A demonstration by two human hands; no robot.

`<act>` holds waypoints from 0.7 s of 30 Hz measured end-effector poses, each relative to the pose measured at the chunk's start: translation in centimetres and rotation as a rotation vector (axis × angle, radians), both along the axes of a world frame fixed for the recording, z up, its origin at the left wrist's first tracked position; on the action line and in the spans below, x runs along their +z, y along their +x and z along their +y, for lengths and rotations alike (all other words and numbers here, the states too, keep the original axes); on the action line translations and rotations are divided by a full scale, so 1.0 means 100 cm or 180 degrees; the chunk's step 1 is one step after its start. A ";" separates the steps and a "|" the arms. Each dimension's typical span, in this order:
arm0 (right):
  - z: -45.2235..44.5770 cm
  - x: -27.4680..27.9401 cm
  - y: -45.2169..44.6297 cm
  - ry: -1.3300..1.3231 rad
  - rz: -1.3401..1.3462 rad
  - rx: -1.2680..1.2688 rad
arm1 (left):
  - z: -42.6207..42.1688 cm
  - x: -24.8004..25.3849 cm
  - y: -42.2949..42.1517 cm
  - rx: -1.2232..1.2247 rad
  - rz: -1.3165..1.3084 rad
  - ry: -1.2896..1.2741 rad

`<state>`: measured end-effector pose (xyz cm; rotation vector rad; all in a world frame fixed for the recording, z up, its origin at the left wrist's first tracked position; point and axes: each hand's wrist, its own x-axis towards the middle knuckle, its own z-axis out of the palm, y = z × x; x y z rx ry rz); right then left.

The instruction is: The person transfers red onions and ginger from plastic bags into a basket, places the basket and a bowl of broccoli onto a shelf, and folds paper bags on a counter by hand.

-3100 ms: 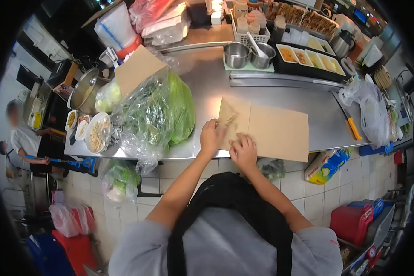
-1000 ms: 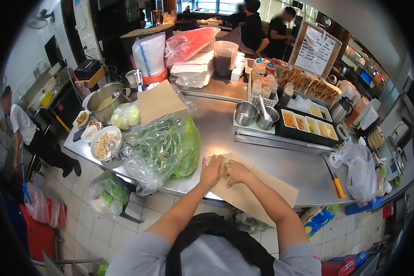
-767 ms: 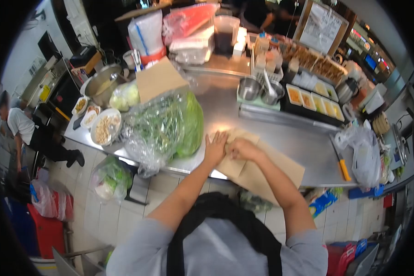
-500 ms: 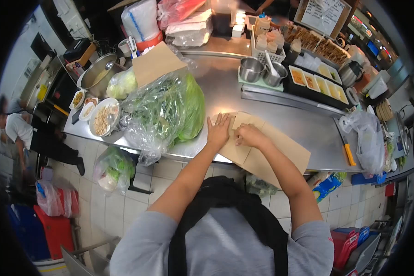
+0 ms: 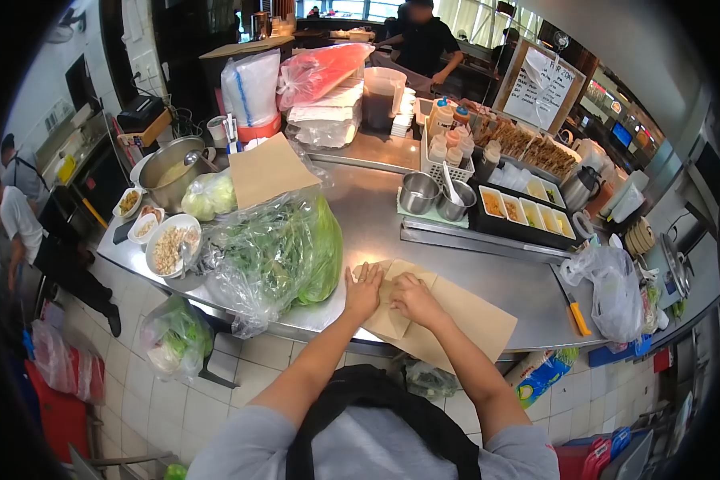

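Observation:
A brown sheet of paper (image 5: 464, 320) lies at an angle on the steel counter, its left end folded over and its near edge past the counter's front edge. My left hand (image 5: 363, 293) rests with spread fingers on the left edge of the fold. Just right of it, my right hand (image 5: 414, 300) presses on the folded part with its fingers curled; whether they grip any paper is hidden. Left of my hands sits a clear plastic bag of leafy greens (image 5: 264, 256), with a large green leaf bundle (image 5: 322, 252) at its right side.
Another brown sheet (image 5: 270, 174) lies behind the greens. Bowls (image 5: 172, 246) and a large pot (image 5: 172, 172) stand at the left. Two steel cups (image 5: 418, 192) and a black tray of fillings (image 5: 528, 216) are at the back. An orange-handled knife (image 5: 578, 318) lies at the right. Co-workers (image 5: 428, 48) stand beyond.
Since the first frame the sheet has turned and its left end is folded over. My right hand has moved from the near edge onto the fold. The camera view has tilted up.

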<state>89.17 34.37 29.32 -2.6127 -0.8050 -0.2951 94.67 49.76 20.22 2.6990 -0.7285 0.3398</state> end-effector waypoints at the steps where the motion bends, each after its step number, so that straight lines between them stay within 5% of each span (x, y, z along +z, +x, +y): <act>1: 0.001 0.001 -0.005 0.0125 -0.0532 -0.0057 | 0.000 0.001 -0.001 -0.0012 -0.0342 0.0129; 4: -0.003 -0.017 -0.019 0.0163 -0.0161 -0.0637 | 0.008 0.029 -0.027 -0.0839 0.0713 -0.0947; 7: -0.009 -0.025 -0.028 0.0454 0.0164 -0.0848 | 0.014 0.032 -0.035 -0.0857 0.1727 -0.1590; 10: -0.003 -0.028 -0.027 0.1089 -0.0367 -0.0992 | 0.012 0.028 -0.024 -0.1065 0.2401 -0.2083; 13: 0.001 -0.022 -0.044 0.0905 -0.0095 -0.1156 | 0.004 0.013 -0.014 -0.0842 0.2872 -0.2048; 16: -0.006 -0.045 -0.050 0.0967 0.0506 -0.1256 | 0.000 0.007 -0.020 -0.0855 0.2398 -0.1427; 21: -0.010 -0.072 -0.048 0.0664 0.0181 -0.0977 | -0.002 0.013 -0.015 -0.0888 0.2177 -0.0747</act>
